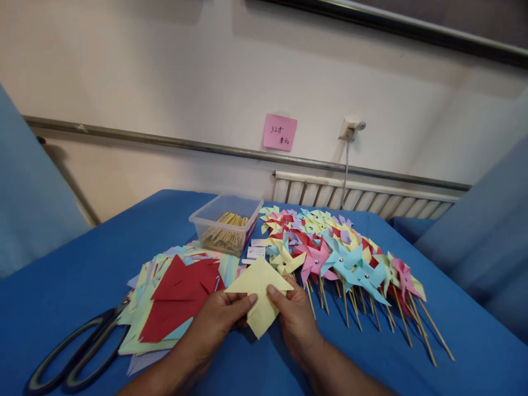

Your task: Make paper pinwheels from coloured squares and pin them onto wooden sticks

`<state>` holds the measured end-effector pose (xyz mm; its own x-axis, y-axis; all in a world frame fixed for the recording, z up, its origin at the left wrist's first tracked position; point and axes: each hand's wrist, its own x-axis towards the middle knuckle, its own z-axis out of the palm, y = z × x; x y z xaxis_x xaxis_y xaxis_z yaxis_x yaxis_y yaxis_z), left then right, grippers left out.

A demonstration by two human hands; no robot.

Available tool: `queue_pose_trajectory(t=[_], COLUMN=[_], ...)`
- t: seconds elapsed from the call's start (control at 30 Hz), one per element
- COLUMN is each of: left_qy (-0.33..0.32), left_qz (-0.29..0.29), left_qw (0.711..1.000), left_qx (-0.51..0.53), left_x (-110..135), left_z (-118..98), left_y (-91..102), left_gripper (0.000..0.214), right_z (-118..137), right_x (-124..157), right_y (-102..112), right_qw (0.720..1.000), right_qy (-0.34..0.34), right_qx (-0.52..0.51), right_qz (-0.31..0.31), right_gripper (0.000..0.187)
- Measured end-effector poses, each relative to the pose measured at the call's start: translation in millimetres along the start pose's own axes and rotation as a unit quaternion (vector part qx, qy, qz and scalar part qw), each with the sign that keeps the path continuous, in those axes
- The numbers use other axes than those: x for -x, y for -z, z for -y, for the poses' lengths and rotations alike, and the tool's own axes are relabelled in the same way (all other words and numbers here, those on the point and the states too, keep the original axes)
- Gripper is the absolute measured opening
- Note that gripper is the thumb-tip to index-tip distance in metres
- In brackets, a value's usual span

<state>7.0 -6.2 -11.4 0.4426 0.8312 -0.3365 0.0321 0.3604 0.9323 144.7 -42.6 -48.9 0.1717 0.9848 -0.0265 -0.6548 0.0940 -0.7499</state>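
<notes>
Between my two hands is a pale yellow paper square point(260, 291), turned corner-up, with slits running in from its corners. My left hand point(223, 313) pinches its left side, thumb on top and fingers underneath. On the right side my right hand point(295, 313) grips it the same way, the thumb near the middle of the sheet. Left of my hands lies a pile of cut coloured paper squares point(138, 324) with red sheets point(183, 297) on top. Finished paper pinwheels point(342, 258) on wooden sticks lie in rows to the right.
Black-handled scissors point(82, 352) lie at the left, blades under the paper pile. A clear plastic box point(247, 212) holds many short wooden sticks point(226, 228). Small white boxes point(256, 253) lie beside it on the blue tablecloth point(140, 220). A radiator point(363, 195) stands behind the table.
</notes>
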Motion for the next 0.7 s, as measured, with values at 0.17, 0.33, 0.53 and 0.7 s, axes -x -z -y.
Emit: queue_pose_trajectory(t=[0.17, 0.33, 0.53, 0.7], left_qy=[0.007, 0.012, 0.010, -0.023], left_qz=[0.001, -0.013, -0.046, -0.022], left_qw=[1.000, 1.000, 0.999, 0.999], left_qx=[-0.001, 0.013, 0.002, -0.027], left_x=[-1.8, -3.6, -5.3, -1.0], left_z=[1.9, 2.9, 6.1, 6.1], left_y=[1.7, 1.0, 3.1, 0.8], left_gripper=[0.034, 0.037, 0.041, 0.043], right_z=[-0.8, 3.0, -0.4, -3.0], right_x=[4.0, 6.5, 3.7, 1.6], right_y=[-0.4, -0.4, 0.1, 2.6], right_qw=[1.000, 1.000, 0.997, 0.996], right_qy=[0.000, 0.006, 0.021, 0.034], right_qx=[0.011, 0.022, 0.067, 0.079], right_qz=[-0.002, 0.011, 0.015, 0.015], right_gripper=[0.028, 0.035, 0.051, 0.044])
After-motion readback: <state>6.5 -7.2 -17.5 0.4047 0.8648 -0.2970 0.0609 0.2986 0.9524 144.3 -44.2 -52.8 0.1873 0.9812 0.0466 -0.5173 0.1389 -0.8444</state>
